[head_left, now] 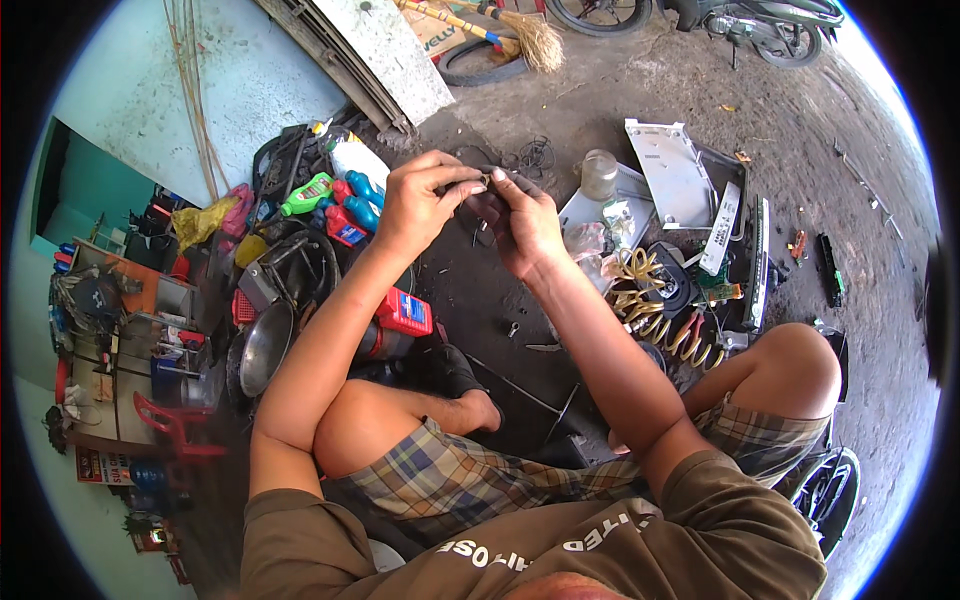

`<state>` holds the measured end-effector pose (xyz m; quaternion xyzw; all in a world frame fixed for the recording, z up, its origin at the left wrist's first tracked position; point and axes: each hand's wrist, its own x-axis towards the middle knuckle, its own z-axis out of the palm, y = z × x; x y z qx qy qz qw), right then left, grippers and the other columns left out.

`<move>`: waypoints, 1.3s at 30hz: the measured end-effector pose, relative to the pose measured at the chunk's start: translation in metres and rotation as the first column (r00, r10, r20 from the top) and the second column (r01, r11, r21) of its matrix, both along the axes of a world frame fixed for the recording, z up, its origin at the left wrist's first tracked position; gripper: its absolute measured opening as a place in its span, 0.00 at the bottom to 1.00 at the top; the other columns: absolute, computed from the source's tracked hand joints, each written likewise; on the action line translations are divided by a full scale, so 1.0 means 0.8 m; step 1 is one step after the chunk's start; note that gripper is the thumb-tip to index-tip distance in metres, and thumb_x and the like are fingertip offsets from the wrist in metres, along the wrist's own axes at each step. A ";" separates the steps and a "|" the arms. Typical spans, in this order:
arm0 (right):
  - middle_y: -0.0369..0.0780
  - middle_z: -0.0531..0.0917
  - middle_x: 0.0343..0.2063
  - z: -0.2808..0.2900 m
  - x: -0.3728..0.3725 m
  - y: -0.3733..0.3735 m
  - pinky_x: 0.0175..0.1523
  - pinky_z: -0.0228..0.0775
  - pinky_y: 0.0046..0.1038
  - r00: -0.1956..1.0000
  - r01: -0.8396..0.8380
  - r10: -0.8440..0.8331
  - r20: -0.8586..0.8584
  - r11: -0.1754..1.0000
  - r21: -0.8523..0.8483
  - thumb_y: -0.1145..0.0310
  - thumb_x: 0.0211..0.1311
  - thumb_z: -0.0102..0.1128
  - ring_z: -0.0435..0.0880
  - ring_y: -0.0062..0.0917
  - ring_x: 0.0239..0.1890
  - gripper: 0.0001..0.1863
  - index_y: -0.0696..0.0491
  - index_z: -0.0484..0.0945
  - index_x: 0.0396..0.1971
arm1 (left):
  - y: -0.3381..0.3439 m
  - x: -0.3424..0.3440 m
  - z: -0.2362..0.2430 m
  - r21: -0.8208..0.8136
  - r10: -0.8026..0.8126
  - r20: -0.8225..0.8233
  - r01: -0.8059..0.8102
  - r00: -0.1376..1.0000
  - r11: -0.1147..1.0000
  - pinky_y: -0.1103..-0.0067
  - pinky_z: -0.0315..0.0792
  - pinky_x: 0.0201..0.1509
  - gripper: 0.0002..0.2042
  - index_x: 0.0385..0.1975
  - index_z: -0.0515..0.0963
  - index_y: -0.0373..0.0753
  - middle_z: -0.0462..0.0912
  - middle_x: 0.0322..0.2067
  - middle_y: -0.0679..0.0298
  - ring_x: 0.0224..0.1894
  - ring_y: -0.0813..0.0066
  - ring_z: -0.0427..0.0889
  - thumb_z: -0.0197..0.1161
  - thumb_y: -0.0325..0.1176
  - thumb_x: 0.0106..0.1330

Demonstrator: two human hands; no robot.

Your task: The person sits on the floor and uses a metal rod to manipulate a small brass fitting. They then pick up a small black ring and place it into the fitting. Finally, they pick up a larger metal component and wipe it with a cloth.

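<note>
Both hands are raised in front of me over the dark floor, their fingertips meeting. My left hand [425, 195] is closed in a pinch, thumb against the fingers. Facing it, my right hand [525, 222] is closed too, its thumb on top and its fingers curled beneath. A small dark piece [486, 180] seems to sit between the fingertips; it is too small and too covered to name. Below the hands, a small metal part [513, 329] and a long thin T-shaped rod [520, 396] lie on the ground.
Bottles, among them a green one [307, 194] and a red one [405, 313], crowd the left beside a metal bowl [267, 347]. On the right lie a coiled yellow hose [640, 285], a glass jar [598, 176] and a grey metal panel [672, 172]. A straw broom [535, 42] lies farther off.
</note>
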<state>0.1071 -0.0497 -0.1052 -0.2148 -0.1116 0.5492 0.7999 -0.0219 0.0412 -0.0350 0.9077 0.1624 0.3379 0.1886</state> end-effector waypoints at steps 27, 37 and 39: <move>0.44 0.89 0.40 -0.080 0.012 0.027 0.50 0.88 0.36 0.993 -0.100 0.113 0.039 0.966 -0.239 0.70 0.76 0.63 0.90 0.33 0.41 0.08 0.61 0.83 0.43 | 0.017 -0.010 -0.041 -0.565 0.121 -0.057 -0.132 0.991 0.815 0.84 0.67 0.26 0.11 0.47 0.85 0.30 0.81 0.28 0.71 0.23 0.87 0.72 0.66 0.33 0.78; 0.46 0.92 0.38 -0.425 0.012 0.018 0.46 0.85 0.36 0.578 0.449 0.392 0.716 0.580 -0.680 0.66 0.59 0.81 0.92 0.32 0.38 0.16 0.62 0.88 0.40 | 0.015 -0.001 -0.062 -0.713 0.084 -0.049 -0.094 0.995 0.694 0.83 0.70 0.31 0.12 0.48 0.85 0.28 0.78 0.30 0.71 0.28 0.86 0.71 0.68 0.33 0.76; 0.48 0.92 0.37 -0.427 -0.035 0.015 0.46 0.85 0.36 0.551 0.382 0.535 0.640 0.520 -0.764 0.65 0.54 0.84 0.93 0.34 0.38 0.18 0.61 0.89 0.38 | 0.015 -0.025 -0.067 -0.689 0.119 -0.128 -0.175 0.985 0.704 0.83 0.70 0.31 0.12 0.48 0.85 0.29 0.80 0.31 0.70 0.28 0.86 0.72 0.68 0.33 0.77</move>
